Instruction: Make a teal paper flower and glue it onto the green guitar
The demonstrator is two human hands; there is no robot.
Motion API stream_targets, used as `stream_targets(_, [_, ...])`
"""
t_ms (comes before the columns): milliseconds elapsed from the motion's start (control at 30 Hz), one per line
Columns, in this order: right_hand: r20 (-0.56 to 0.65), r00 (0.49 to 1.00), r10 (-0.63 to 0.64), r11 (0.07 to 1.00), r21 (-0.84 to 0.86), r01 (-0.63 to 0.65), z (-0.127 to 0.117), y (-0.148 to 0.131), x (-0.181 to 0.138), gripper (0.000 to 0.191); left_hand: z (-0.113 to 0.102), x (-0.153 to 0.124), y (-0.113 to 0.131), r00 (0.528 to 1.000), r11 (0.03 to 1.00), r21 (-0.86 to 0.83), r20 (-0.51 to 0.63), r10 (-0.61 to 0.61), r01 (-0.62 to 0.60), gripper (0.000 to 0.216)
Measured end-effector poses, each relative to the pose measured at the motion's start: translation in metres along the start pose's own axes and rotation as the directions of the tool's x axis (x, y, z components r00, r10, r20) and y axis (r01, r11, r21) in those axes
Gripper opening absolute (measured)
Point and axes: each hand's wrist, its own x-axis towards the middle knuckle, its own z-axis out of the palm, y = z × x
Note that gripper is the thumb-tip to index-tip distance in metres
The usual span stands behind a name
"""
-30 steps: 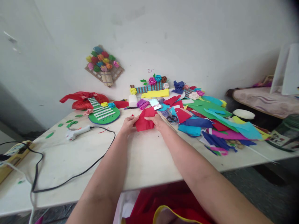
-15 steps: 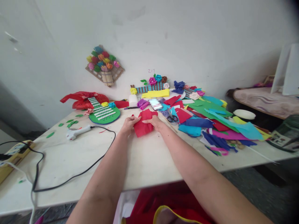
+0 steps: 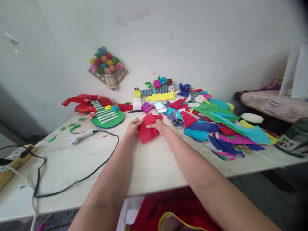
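Observation:
A piece of red crepe paper lies on the white table between both my hands. My left hand pinches its upper left edge. My right hand is closed on its upper right part, fingers pressing into the sheet. The lower corner of the paper hangs free toward me.
A heap of coloured paper sheets covers the table's right side, with scissors just right of my right hand. A white glue gun and its black cord lie at the left. A green round craft and paper flowers stand behind.
Both hands have shifted the red paper slightly toward me and turned it, so its lower corner now points down. My right hand has slid a little to the left on the sheet.

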Motion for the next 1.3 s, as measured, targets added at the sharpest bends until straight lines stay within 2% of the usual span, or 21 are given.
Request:
stream_targets(100, [-0.029, 1.0, 0.006, 1.0, -0.022, -0.007, 0.001, -0.001, 0.0, 0.042, 0.002, 0.0, -0.001, 1.0, 1.0, -0.011, 0.008, 0.017, -0.017, 0.034])
stream_targets(233, [-0.004, 1.0, -0.001, 1.0, -0.008, 0.001, 0.001, 0.001, 0.001, 0.042, 0.005, -0.001, -0.001, 0.997, 0.997, -0.012, 0.016, 0.076, -0.076, 0.036])
stream_targets(367, [0.027, 1.0, -0.015, 1.0, 0.026, 0.014, 0.0, 0.003, 0.003, 0.042, 0.007, 0.0, -0.002, 0.995, 0.994, 0.041, -0.005, 0.102, -0.102, 0.041])
stream_targets(567, [-0.01, 1.0, -0.022, 1.0, 0.003, 0.022, 0.0, 0.004, 0.006, 0.044, 0.009, 0.005, -0.007, 0.989, 0.98, 0.139, -0.015, 0.146, -0.143, 0.044])
stream_targets(1067, [-0.035, 0.999, -0.018, 1.0, 0.025, 0.018, 0.002, 0.004, 0.005, 0.042, 0.013, 0.003, -0.002, 0.988, 0.973, 0.193, -0.055, 0.141, -0.128, 0.044])
stream_targets(1300, [-0.049, 0.999, -0.012, 0.999, 0.039, 0.014, 0.001, 0.002, 0.001, 0.039, 0.002, 0.004, 0.0, 0.979, 0.951, 0.295, -0.145, 0.145, -0.098, 0.049])
